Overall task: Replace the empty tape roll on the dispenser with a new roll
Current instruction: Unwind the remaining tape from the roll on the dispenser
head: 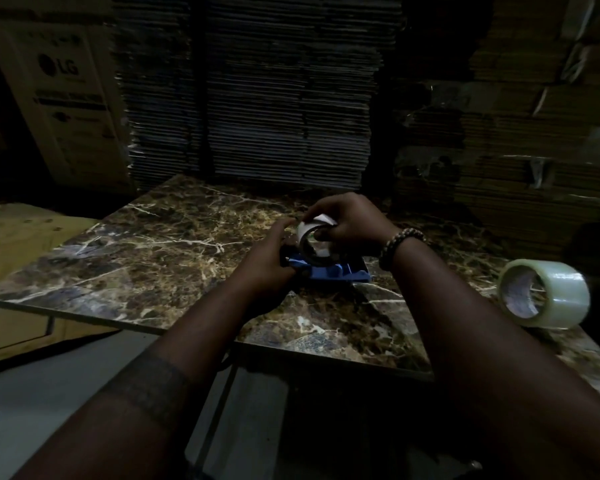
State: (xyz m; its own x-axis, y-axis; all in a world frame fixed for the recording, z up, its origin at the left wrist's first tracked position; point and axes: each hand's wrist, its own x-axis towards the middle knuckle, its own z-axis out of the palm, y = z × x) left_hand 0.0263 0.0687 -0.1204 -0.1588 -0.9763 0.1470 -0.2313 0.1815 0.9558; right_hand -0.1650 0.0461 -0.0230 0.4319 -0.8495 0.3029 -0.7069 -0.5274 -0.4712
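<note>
At the far left a tall cardboard box (66,98) printed with an LG mark is seen standing against the dark background, and beside it a high stack of flattened cartons (257,91) is piled behind the marbled tabletop (153,244). Near the middle of the tabletop a blue tape dispenser (333,271) is held down by the left hand (271,258), whose fingers are clenched around the dispenser's near end; the handle itself is hidden under the hand. Just right of that, the empty tape roll (312,240), a pale bare core, is seen upright on the dispenser, tilted slightly, and is gripped from above and from the right by the right hand (350,223), its fingers curled over the core's rim with the thumb reaching into the opening. Whether the core is seated on the hub or lifted off it cannot be told in the dim light. A beaded bracelet (399,244) is worn on the right wrist. Well apart to the right, near the tabletop's edge, the new roll (544,296) of clear tape is lying on its curved side, untouched, with its open centre turned toward the left.
</note>
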